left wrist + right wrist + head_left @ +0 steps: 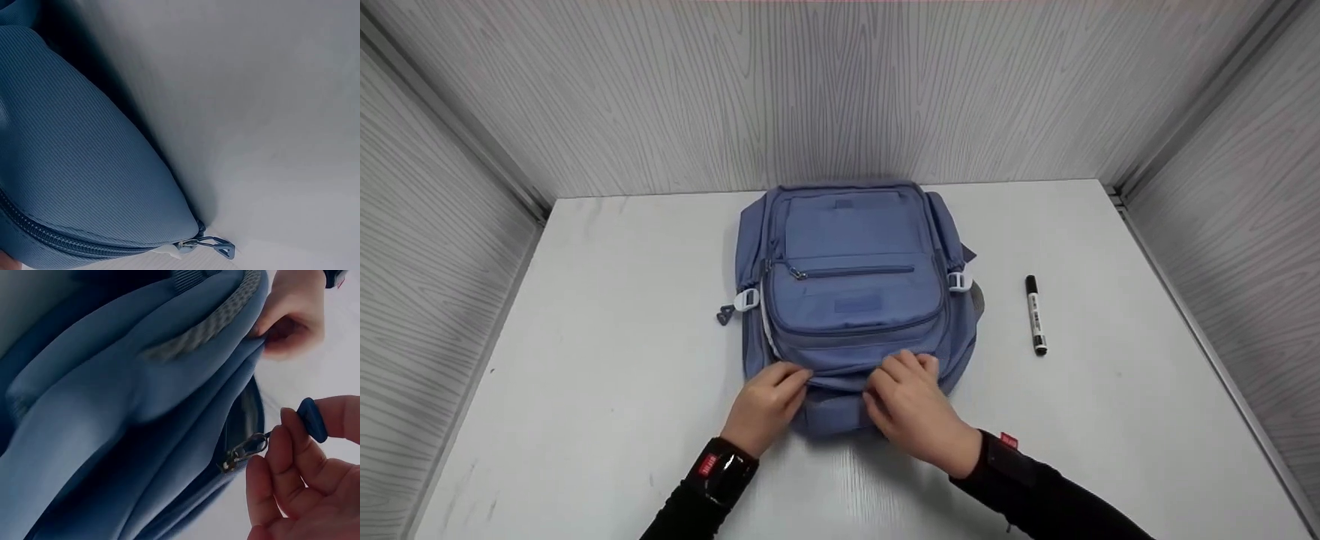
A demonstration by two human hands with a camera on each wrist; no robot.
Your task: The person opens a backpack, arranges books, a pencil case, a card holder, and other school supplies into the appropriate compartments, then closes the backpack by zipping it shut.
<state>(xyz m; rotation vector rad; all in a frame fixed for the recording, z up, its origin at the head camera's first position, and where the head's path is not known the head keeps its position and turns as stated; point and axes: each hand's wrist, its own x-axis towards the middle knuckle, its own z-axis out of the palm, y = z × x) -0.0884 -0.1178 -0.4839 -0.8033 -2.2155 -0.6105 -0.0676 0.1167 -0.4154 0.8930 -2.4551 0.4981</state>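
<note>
A blue backpack (851, 225) lies front side up on the white table. My left hand (769, 401) pinches the fabric at its lower edge, left of the middle; the same hand (295, 315) shows at the upper right of the right wrist view. My right hand (919, 412) is at the lower edge to the right. In the right wrist view, the fingers of that right hand (304, 478) pinch a blue zipper pull (312, 419) joined to a metal slider (242, 453). Folds of fabric and a dark gap lie beside the slider.
A black and white marker pen (1036, 315) lies on the table (1110, 420) right of the backpack. Another zipper pull (222, 247) hangs off the bag's side. White buckles (747, 300) sit on both sides. Grey wood-grain panels (840, 90) stand behind and at both sides.
</note>
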